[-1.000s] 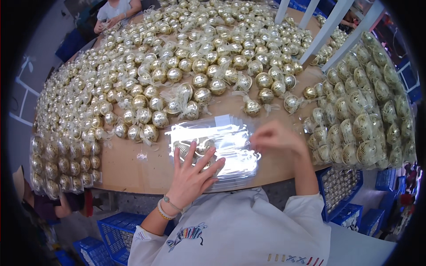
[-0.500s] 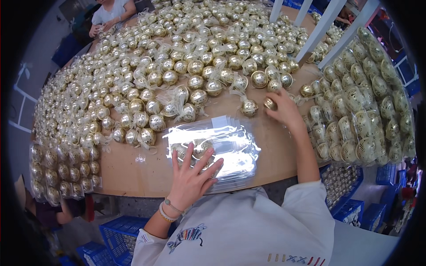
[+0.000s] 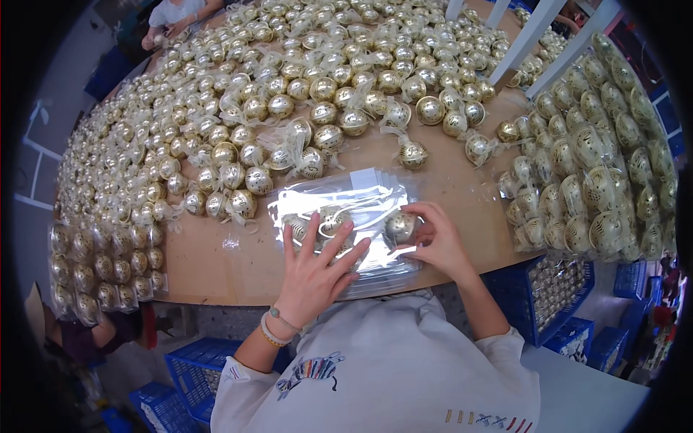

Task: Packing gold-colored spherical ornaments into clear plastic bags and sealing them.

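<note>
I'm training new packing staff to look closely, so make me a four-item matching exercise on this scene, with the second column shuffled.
Column one
1. Left hand
2. Right hand
3. Loose gold balls
4. Clear plastic bags

Column two
A. Spread across the far part of the table
B. Gripping one ball between thumb and fingers
C. Stacked by the table's near edge, bright with glare
D. Fingers fanned out, bracelets at the wrist

Right pairs: 1-D, 2-B, 3-A, 4-C

Glare whitens clear bags point(image 3: 367, 193); edges curve and darken
</note>
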